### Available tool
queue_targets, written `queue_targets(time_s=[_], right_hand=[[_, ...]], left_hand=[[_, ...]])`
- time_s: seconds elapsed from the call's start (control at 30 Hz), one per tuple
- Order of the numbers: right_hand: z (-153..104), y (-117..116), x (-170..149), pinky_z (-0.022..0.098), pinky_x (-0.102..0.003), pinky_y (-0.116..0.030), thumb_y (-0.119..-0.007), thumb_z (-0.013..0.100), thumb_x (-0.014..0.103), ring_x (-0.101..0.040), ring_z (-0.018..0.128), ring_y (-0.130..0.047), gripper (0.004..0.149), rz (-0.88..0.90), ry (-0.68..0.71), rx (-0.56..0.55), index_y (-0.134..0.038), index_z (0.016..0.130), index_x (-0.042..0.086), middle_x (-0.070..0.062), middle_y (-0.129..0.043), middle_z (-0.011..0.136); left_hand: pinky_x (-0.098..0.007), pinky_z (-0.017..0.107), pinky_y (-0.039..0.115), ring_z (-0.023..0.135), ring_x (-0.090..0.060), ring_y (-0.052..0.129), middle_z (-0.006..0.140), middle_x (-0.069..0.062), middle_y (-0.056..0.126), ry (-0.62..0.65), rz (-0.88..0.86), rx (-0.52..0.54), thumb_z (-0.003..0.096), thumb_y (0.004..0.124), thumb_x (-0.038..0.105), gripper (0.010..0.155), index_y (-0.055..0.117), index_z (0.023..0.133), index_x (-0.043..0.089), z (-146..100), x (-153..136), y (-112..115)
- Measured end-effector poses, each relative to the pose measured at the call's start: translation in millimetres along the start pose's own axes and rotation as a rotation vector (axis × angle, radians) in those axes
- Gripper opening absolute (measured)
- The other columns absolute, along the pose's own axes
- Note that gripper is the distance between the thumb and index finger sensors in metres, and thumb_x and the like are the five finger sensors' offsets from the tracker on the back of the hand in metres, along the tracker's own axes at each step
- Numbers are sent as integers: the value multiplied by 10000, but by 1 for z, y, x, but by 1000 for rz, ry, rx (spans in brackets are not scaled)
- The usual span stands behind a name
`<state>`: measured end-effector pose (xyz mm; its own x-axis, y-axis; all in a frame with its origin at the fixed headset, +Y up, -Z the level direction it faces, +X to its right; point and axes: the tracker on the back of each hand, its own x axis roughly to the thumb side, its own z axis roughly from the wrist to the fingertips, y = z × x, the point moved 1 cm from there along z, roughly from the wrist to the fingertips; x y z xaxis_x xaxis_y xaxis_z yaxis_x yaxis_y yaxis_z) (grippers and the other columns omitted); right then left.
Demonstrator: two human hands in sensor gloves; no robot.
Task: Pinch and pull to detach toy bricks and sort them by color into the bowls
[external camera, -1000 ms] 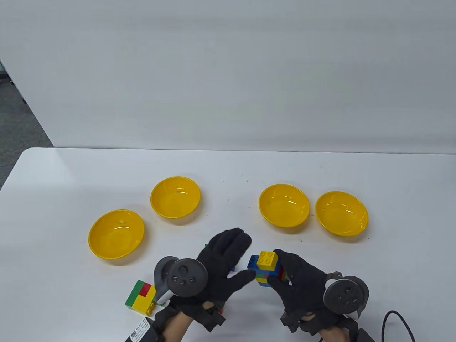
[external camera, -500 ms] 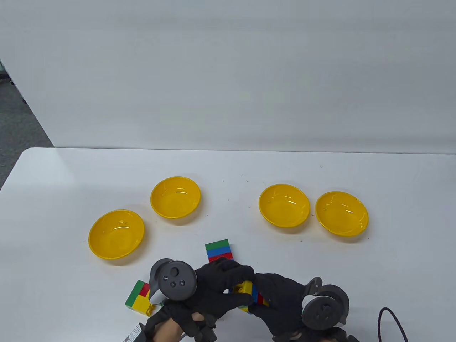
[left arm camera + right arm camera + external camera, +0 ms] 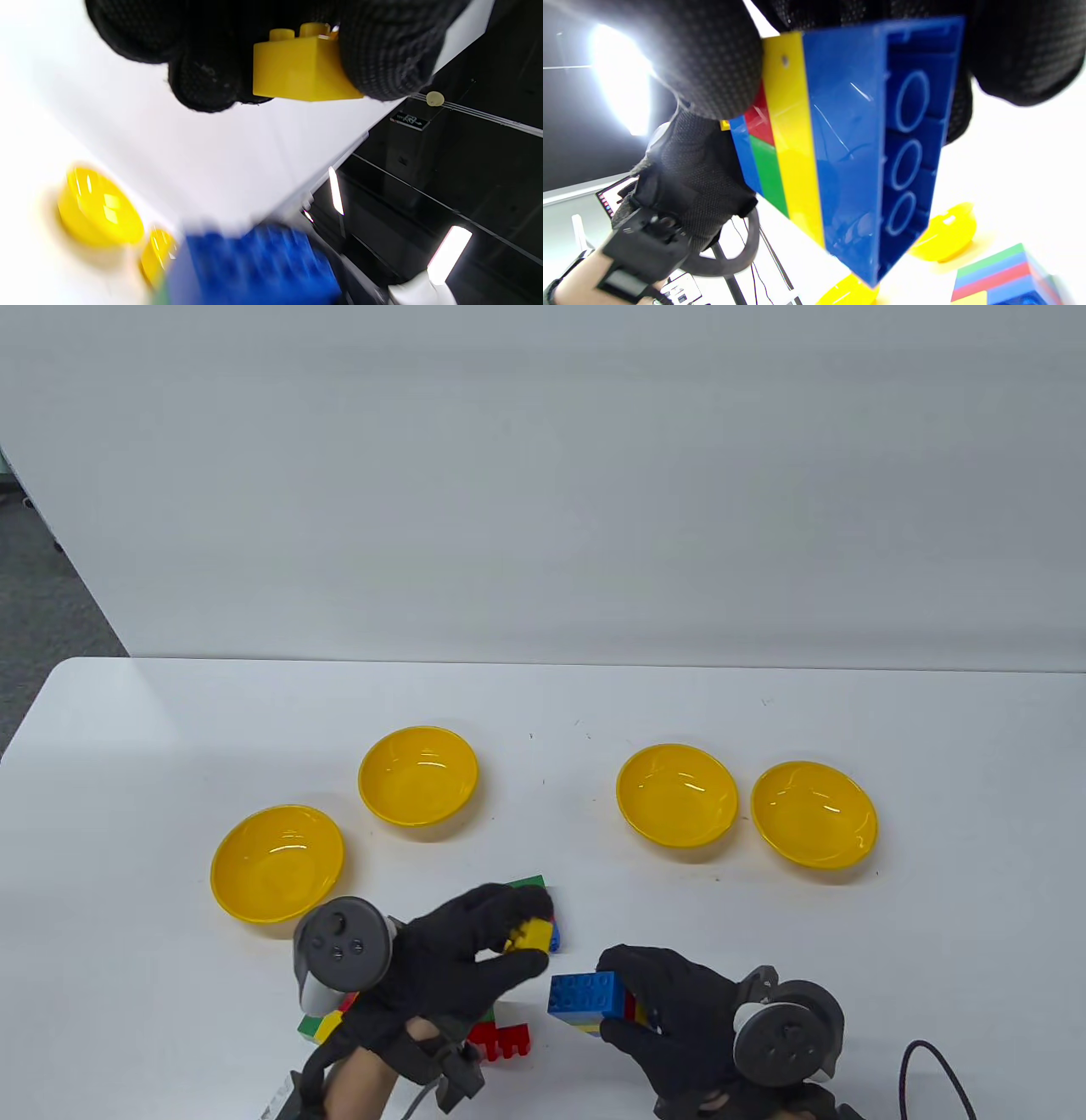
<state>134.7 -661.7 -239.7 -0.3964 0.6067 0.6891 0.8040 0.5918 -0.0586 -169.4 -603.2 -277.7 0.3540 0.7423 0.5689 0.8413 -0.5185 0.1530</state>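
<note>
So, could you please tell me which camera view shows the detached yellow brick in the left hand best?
The left wrist view: the yellow brick fills the frame, sharp, studs visible, pinched by the left hand. The table view shows it small, partly covered by fingers. The right wrist view does not show it.

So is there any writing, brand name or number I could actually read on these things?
None can be read.
Dark plate seen past the table edge in the left wrist view: pale marks, too blurred to read.
White label at the left wrist: cut off by the frame, unreadable.
The bricks and bowls show no print.
</note>
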Motion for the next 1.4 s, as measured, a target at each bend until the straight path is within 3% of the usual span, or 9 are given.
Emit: queue_targets(time_s=[0.13, 0.27, 0.37, 0.5, 0.73, 0.87, 1.13, 1.27, 1.4], right_hand=[[-2, 7, -9, 374, -663, -813, -865, 361, 369, -501, 598, -973, 625, -1, -47, 22, -783, 878, 27, -263, -874, 823], [-1, 9, -14, 386, -668, -804, -865, 365, 359, -510, 616, -962, 626, -20, -73, 33, -768, 892, 37, -268, -861, 835], [-1, 8, -15, 391, -662, -803, -869, 366, 355, -503, 614, -958, 627, -51, -79, 46, -763, 894, 33, -269, -857, 835], [-1, 6, -16, 391, -657, -804, -871, 368, 352, -501, 613, -958, 627, -76, -90, 55, -760, 895, 32, -269, -857, 835], [-1, 7, -18, 398, -658, -802, -887, 361, 353, -498, 624, -956, 625, -101, -110, 58, -774, 897, 52, -261, -860, 840], [0, 7, -18, 399, -657, -801, -887, 361, 353, -496, 628, -954, 624, -104, -121, 61, -773, 897, 54, -261, -860, 840], [0, 7, -20, 401, -653, -802, -883, 366, 351, -496, 628, -953, 626, -106, -139, 63, -765, 900, 48, -260, -855, 844], [0, 8, -21, 393, -636, -815, -883, 367, 351, -486, 627, -961, 632, -91, -161, 51, -756, 898, 32, -258, -859, 841], [0, 8, -24, 399, -629, -819, -891, 362, 344, -490, 628, -961, 634, -53, -185, 36, -758, 895, 28, -262, -858, 839]], left_hand=[[-492, 394, 862, 567, -312, 1018, 933, -176, 844, -85, 226, 127, 455, 864, 486, 639, 742, 1001, 178, 6, 2, -61], [-508, 488, 858, 666, -343, 991, 1000, -214, 760, -244, 391, 141, 452, 905, 382, 649, 699, 1028, 162, 14, -21, -105], [-494, 541, 862, 729, -332, 979, 1030, -214, 718, -345, 549, 133, 452, 924, 275, 667, 655, 1053, 167, 14, -54, -122], [-518, 589, 830, 801, -360, 935, 1077, -203, 662, -551, 740, 40, 459, 915, 171, 682, 617, 1073, 183, 8, -107, -128], [-591, 601, 771, 837, -407, 901, 1039, -151, 772, -865, 1006, -170, 440, 976, 306, 693, 674, 1058, 213, -3, -173, -122], [-631, 655, 710, 904, -432, 846, 1053, -159, 754, -953, 1054, -195, 450, 955, 322, 696, 652, 1066, 214, -11, -192, -123], [-644, 674, 678, 964, -462, 772, 1104, -184, 671, -926, 1015, -75, 459, 909, 412, 707, 623, 1078, 222, -16, -166, -142], [-648, 677, 669, 969, -471, 757, 1110, -191, 657, -844, 960, 7, 468, 880, 443, 688, 634, 1073, 230, -12, -133, -149], [-644, 670, 681, 963, -476, 762, 1106, -197, 663, -694, 925, 45, 469, 873, 458, 670, 662, 1062, 228, -4, -96, -142]])
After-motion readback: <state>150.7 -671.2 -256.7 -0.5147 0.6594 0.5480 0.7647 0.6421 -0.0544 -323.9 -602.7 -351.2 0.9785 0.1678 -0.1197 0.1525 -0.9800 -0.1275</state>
